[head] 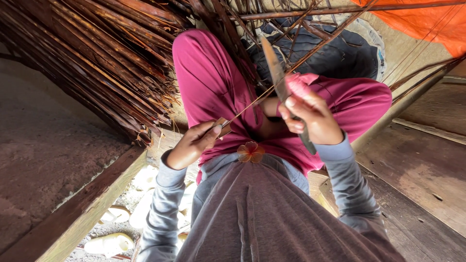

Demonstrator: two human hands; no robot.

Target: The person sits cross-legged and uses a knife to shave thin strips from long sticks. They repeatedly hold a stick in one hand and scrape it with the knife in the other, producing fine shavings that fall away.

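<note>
My left hand [196,141] pinches the near end of a long thin brown leaf rib [252,101] that runs up and right across my lap. In my right hand [310,119] is a long knife [273,65], gripped by its handle with a pink wrap around one finger. The blade points away from me and lies against the rib near the middle of the frame. Both hands hover over my knees in magenta trousers [213,82].
A big pile of dry brown palm fronds [97,63] fills the upper left. An orange tarp [427,22] hangs top right. A wooden beam [82,204] runs at left, wooden planks [422,170] at right. Pale sandals [109,242] lie below.
</note>
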